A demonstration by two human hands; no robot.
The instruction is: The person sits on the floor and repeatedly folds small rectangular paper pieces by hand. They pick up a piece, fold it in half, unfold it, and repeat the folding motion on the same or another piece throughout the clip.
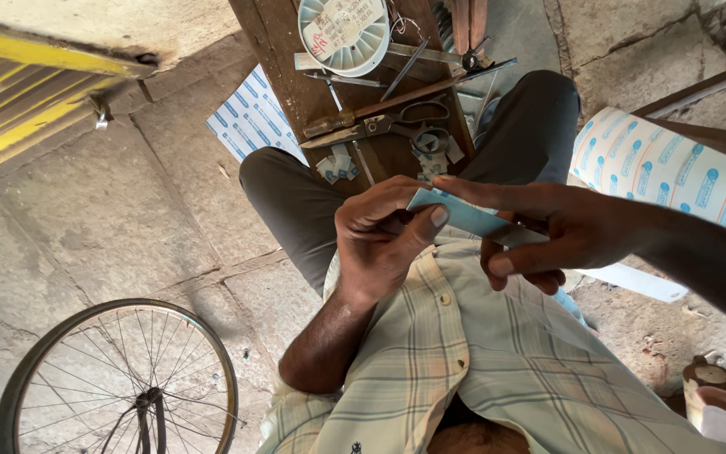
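Both hands, left hand (380, 244) and right hand (548, 231), have their fingers pinched on a thin pale-blue strip (472, 220) held over the lap, just below the dark wooden tabletop (283, 50) edge with metal scissors (397, 122).

Soft daylight, even; faint shadows on stone floor (128, 219); sharp centre; wide-angle stretch at edges; no glare.

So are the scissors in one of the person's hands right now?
No, the scissors lie on the wooden board, while both the left hand and the right hand hold a pale blue strip.
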